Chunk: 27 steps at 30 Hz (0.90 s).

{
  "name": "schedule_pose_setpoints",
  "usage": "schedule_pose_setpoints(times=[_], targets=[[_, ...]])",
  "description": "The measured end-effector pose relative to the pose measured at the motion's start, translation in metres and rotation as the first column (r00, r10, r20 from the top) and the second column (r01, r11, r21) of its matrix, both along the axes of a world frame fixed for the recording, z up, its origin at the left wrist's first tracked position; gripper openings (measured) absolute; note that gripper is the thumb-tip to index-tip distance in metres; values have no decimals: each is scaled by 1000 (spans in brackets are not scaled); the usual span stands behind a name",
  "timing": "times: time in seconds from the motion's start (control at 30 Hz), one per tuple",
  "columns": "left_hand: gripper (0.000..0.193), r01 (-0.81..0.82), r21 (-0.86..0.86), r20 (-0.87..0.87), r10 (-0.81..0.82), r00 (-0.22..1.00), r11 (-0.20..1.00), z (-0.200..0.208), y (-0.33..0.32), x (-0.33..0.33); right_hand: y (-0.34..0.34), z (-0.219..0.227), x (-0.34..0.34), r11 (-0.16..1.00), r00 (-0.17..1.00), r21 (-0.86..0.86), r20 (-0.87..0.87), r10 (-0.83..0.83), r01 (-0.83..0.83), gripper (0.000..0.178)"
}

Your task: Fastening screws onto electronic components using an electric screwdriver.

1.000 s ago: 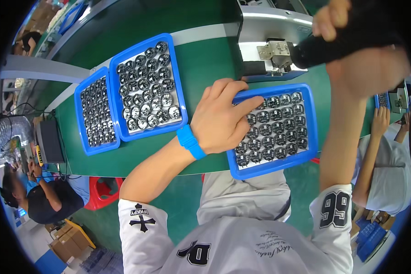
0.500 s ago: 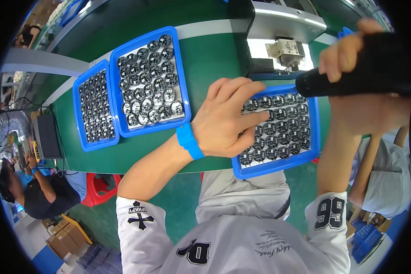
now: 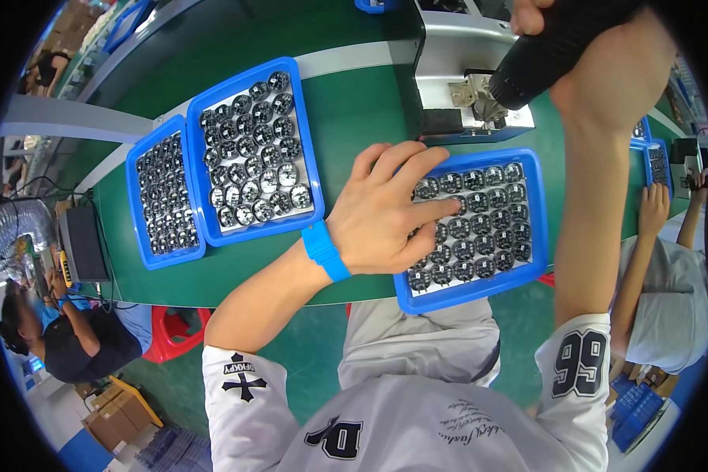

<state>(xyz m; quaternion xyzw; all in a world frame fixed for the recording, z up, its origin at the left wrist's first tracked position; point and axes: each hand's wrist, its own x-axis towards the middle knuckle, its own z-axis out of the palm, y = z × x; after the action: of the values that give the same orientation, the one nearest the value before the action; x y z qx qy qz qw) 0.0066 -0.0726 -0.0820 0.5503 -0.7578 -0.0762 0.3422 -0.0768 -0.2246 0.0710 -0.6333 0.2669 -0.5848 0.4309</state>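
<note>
My left hand (image 3: 389, 208), with a blue band at the wrist, lies over the left side of a blue tray (image 3: 466, 292). Its index finger stretches out and touches one of the round, dark shiny parts (image 3: 478, 202) set in rows there; the other fingers are bent and apart. At the upper right, my right hand (image 3: 617, 75) grips a black electric screwdriver (image 3: 562, 51). The tool's ribbed nose is at the small metal block (image 3: 470, 94) on the front of a grey box-shaped machine (image 3: 464, 39); whether they touch is hidden.
Left on the green table (image 3: 362, 102) stand two more blue trays, a nearer one (image 3: 316, 177) and a farther one (image 3: 140, 228), filled with similar round parts. A person (image 3: 79, 338) sits at the far left, another (image 3: 661, 303) at the right. A red stool (image 3: 169, 334) stands below the table's edge.
My right hand has swung the screwdriver up and leftward, from above the tray's right corner to the machine's metal block. My left hand stays nearly in place, finger on the parts.
</note>
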Motion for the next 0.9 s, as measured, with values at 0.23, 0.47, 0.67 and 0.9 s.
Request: schedule_pose_setpoints(times=[0.23,0.47,0.67,0.9], targets=[[31,-23,-21,-13,23,1000,1000,-4,2,-1,15,-4,5,990,1000,141,16,-19,17,72],[33,-12,-36,-16,12,1000,999,-6,0,0,10,-55,-87,813,830,181,196,522,-553,114],[33,-13,-35,-25,12,1000,999,-7,1,-2,34,-79,-74,933,967,271,160,200,-238,131],[32,-20,-17,-44,20,999,1000,-8,2,-2,41,-78,-65,930,984,323,86,157,-177,128]])
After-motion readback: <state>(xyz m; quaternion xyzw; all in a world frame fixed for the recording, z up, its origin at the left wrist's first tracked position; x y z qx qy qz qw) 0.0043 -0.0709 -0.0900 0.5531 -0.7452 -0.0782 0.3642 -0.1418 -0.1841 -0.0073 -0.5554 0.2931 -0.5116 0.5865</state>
